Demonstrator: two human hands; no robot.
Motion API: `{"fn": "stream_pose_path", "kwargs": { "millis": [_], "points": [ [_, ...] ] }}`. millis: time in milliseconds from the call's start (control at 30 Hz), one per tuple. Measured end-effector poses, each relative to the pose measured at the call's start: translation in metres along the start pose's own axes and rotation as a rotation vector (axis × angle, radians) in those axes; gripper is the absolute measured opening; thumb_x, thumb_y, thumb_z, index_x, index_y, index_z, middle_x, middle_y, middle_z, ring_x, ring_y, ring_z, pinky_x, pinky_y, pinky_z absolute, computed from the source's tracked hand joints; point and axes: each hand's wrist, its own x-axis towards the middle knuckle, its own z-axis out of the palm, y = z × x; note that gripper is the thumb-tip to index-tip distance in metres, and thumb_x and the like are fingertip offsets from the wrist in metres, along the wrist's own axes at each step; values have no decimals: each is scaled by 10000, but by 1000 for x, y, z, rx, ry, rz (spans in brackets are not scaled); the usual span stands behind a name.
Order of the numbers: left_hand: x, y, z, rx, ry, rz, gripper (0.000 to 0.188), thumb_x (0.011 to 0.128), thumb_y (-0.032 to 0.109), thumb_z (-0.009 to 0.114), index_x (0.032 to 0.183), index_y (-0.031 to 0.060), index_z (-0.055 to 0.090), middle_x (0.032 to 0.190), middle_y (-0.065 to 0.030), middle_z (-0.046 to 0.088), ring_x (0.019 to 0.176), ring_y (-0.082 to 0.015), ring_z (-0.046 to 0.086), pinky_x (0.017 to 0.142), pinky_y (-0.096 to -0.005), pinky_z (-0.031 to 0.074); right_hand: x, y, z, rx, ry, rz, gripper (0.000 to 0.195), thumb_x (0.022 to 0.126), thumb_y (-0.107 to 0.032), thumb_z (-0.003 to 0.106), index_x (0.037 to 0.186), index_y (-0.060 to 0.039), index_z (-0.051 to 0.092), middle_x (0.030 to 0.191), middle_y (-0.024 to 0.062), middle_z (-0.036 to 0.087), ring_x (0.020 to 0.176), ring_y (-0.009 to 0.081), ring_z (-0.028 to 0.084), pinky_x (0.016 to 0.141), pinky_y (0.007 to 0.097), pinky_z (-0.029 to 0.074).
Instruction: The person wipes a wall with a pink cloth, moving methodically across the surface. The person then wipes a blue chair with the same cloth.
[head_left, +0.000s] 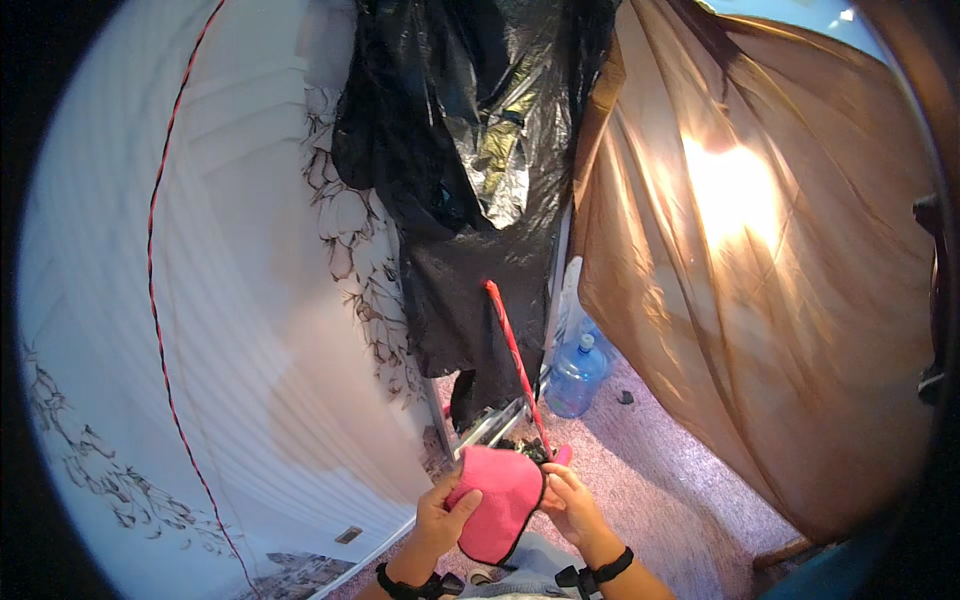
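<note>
A pink cloth piece with dark edging (498, 504) is spread between my two hands, low in the middle of the view. My left hand (442, 517) pinches its left side, the thumb lying on top of the fabric. My right hand (571, 504) has its fingertips at the cloth's right edge, partly hidden behind it. Just above those fingers shows a small pink bit (563, 454). A long red stick (514, 352) rises at a slant behind the cloth; its lower end comes close to my right fingers, and whether they touch it is unclear.
Black plastic sheeting (480, 270) hangs ahead, with pale strips (491, 427) below it. A blue water bottle (577, 379) stands on the carpet (645, 480). Brown fabric (675, 315) drapes at right. A twisted red-black cord (154, 277) runs down the patterned wall (247, 225).
</note>
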Motion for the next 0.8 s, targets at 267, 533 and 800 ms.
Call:
{"fn": "stream_pose_path", "kwargs": {
  "millis": [267,533,800],
  "points": [
    [-15,-27,51,50,-12,101,245,855,107,573,1070,-6,540,973,-10,576,852,-73,515,761,-230,425,-43,-17,3,-132,-301,-230,760,733,57,610,1361,-27,192,1309,104,384,1165,203,425,965,341,353],
    [-24,-84,136,432,61,15,163,771,54,654,876,21,534,707,-5,525,611,-71,467,550,-222,395,-99,-59,-91,-310,141,-459,781,765,59,601,1383,-52,137,1081,162,565,968,205,563,855,339,453],
    [-27,-90,243,205,-220,-41,445,770,-15,627,1163,45,429,815,-20,569,741,-72,531,687,-204,433,-161,-102,-164,-480,415,-553,221,801,-63,616,1020,-31,615,912,19,615,843,73,538,751,217,437]
  ]
}}
